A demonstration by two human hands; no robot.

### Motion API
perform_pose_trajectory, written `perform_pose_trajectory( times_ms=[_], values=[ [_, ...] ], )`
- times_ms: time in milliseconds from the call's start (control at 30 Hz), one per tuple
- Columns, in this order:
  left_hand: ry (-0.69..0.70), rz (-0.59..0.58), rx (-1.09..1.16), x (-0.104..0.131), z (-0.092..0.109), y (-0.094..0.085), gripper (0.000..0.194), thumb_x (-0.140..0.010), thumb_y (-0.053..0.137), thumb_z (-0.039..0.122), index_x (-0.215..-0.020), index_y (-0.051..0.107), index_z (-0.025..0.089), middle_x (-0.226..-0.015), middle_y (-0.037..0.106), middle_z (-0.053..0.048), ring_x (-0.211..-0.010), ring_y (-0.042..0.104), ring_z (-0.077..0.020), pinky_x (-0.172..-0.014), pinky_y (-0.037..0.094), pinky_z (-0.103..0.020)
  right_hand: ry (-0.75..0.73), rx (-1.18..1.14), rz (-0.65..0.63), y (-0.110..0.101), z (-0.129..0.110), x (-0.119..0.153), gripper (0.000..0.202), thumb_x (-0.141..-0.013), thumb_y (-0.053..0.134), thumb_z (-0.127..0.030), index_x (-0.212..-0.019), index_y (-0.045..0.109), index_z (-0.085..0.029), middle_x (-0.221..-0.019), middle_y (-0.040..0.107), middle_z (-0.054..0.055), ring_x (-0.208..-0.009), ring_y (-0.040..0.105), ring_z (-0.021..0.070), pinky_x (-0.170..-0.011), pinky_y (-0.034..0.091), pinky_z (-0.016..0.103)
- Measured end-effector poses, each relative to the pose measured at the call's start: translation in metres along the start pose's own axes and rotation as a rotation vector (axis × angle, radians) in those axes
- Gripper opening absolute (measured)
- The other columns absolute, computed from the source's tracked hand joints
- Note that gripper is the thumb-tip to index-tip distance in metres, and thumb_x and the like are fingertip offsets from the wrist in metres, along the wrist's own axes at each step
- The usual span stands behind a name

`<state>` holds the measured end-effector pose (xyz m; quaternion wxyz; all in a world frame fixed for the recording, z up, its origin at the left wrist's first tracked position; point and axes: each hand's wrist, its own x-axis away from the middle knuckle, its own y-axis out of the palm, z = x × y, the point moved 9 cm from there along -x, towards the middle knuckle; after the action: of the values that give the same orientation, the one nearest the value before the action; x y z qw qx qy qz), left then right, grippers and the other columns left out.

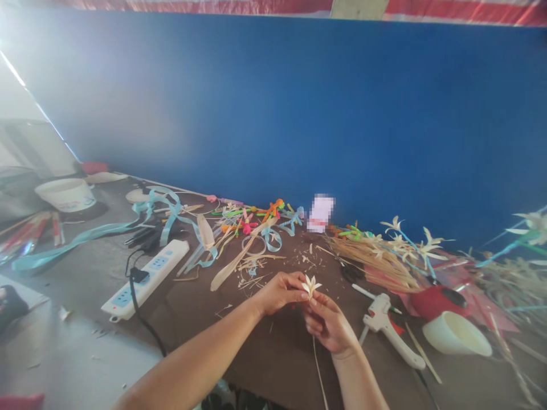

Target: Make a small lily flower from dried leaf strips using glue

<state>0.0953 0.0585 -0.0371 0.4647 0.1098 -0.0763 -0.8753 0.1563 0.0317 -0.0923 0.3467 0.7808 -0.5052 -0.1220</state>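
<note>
A small cream flower (311,286) with pointed petals stands upright between my hands, over the dark tabletop. My left hand (280,293) pinches it from the left, thumb and forefinger at the petals. From the right, my right hand (327,322) closes its fingers around the base of the same flower. A thin pale stem (317,364) hangs below my right hand toward the table's front edge. Just right of that hand lies a white hot glue gun (387,327) on its side, its cord running toward the front.
A white power strip (147,279) lies at left with a black plug in it. Blue ribbon (85,236), coloured twisted pieces (248,219) and dried husk strips (376,259) line the back. At right are a white cup (457,334) and finished-looking flowers (429,247). A blue panel (273,108) rises behind.
</note>
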Motion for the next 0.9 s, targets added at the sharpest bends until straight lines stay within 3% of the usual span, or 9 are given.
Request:
perform_pose_trajectory(
  times_ms=[233,533,900],
  values=[
    [-0.011,0.047,-0.053,-0.0008,-0.0054,-0.0019,0.021,-0.061,0.067,0.031,-0.074,0.068,0.015,-0.083,0.049,-0.004,-0.061,0.049,-0.0082,-0.041,0.037,-0.015,0.012,0.001,-0.025,-0.0019,0.0004,-0.0015,0.008,-0.074,0.057,-0.025,-0.072,0.054,-0.017,-0.059,0.047,-0.005,-0.035,0.024,-0.0015,-0.033,0.012,0.013],
    [0.080,0.113,-0.047,-0.0032,-0.0048,-0.0061,0.012,-0.063,0.066,0.024,-0.070,0.067,0.015,-0.081,0.049,-0.003,-0.063,0.048,-0.0087,-0.044,0.038,-0.016,0.055,-0.017,-0.007,-0.0055,0.0047,-0.0035,0.010,-0.074,0.058,-0.027,-0.077,0.053,-0.019,-0.061,0.048,-0.005,-0.034,0.024,-0.0016,-0.032,0.012,0.013],
    [0.125,0.160,-0.074,-0.0033,-0.0005,-0.0069,0.009,-0.065,0.065,0.022,-0.070,0.068,0.016,-0.079,0.048,-0.004,-0.073,0.049,-0.0118,-0.058,0.040,-0.021,0.042,-0.066,0.003,-0.0074,0.0047,-0.0061,0.011,-0.074,0.058,-0.026,-0.074,0.050,-0.018,-0.056,0.041,-0.007,-0.035,0.022,-0.0014,-0.032,0.010,0.013]
  ],
)
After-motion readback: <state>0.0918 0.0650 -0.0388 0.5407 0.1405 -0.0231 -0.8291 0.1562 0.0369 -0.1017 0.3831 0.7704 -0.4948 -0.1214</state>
